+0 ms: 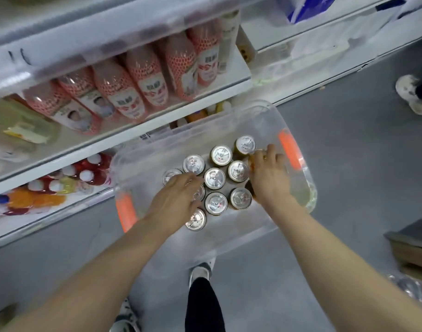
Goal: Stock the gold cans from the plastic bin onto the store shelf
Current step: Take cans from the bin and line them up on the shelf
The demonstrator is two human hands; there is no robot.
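A clear plastic bin (265, 219) with orange handles sits on the grey floor below me, against the store shelf (123, 137). Several gold cans (214, 178) with silver tops stand upright inside it. My left hand (176, 200) reaches down over the cans on the bin's left side, fingers curled around a can that it mostly hides. My right hand (268, 176) grips a gold can at the bin's right side, near the orange handle (290, 149); only a sliver of that can shows.
The shelf holds rows of pink-netted bottles (133, 92), with red-capped and orange bottles (61, 185) on the lower level. My own leg and shoe (202, 291) are under the bin. Another person's shoe (411, 94) stands at the right, and boxes (413, 245) sit at the right edge.
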